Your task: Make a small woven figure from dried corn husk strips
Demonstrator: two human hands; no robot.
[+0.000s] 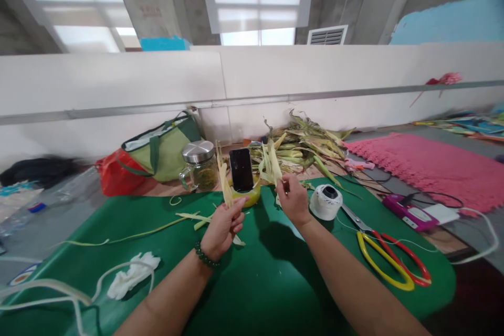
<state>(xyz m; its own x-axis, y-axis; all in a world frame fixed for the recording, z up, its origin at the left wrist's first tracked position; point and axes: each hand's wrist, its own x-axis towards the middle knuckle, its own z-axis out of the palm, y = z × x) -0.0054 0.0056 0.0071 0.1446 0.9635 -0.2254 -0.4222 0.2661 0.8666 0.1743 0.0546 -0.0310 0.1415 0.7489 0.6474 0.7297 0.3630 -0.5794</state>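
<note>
My left hand (225,227), with a dark beaded bracelet at the wrist, is closed on a narrow strip of pale corn husk (225,181) that stands upright from the fingers. My right hand (293,199) pinches a wider, yellowish corn husk (271,161) by its lower end. The two hands are apart above the green tabletop (236,283). Between and behind them a black phone (241,168) leans in a yellow round holder (252,195). Just right of my right hand stands a spool of white thread (326,203).
Scissors (384,252) with red and yellow handles lie at right. Husks (307,142) are heaped at the back. A glass jar (201,168) and a green bag (165,149) stand at back left. Crumpled tissue (134,275) and white tubing (47,286) lie at front left. A purple power strip (409,212) sits far right.
</note>
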